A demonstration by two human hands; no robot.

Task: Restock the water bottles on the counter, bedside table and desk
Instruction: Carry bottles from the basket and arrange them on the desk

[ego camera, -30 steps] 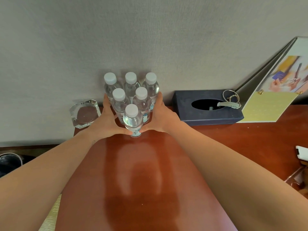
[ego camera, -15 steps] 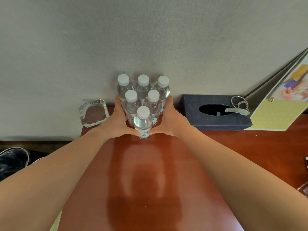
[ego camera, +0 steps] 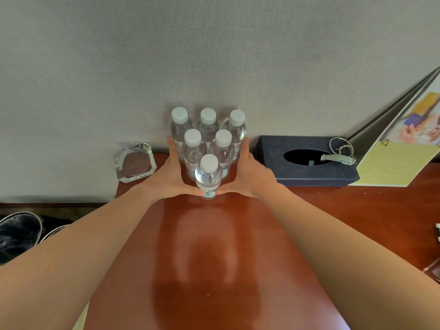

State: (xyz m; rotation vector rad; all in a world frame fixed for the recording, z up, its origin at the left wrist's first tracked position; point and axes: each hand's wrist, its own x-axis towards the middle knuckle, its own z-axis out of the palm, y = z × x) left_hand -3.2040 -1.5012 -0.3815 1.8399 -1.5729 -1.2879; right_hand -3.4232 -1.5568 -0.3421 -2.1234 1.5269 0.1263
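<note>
Left of the tissue box point(ego camera: 273, 163): six water bottles point(ego camera: 223, 148) are standing upright in a triangle on the surface point(ego camera: 238, 234), with three at the wall, two in the middle and one in front.
Left hand point(ego camera: 170, 175): is pressing straight fingers along the cluster's side away from the tissue box, thumb touching the front bottle point(ego camera: 209, 175).
Right hand point(ego camera: 248, 173): is pressing straight fingers along the side facing the tissue box, thumb touching the same bottle.
Ashtray point(ego camera: 135, 162): is sitting beyond the bottles from the tissue box, near them but apart.

Six water bottles point(ego camera: 208, 173), one glass ashtray point(ego camera: 135, 162), one tissue box point(ego camera: 269, 160).
</note>
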